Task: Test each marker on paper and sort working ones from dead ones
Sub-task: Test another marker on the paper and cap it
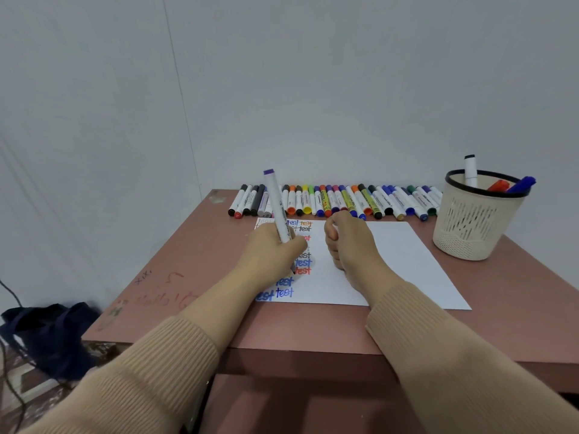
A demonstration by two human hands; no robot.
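White paper bears blue, orange, black writing; beige basket, black-rimmed.

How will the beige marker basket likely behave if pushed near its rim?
The basket looks like thin perforated plastic: probably light, sliding easily. Its base is narrower than its rim and markers stick out above, so it might tip.

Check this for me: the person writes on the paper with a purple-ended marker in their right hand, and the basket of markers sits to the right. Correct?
Not quite. The head view shows the purple-ended marker held in the left hand, not the right; the right hand rests curled on the paper. The basket of markers does sit to the right.
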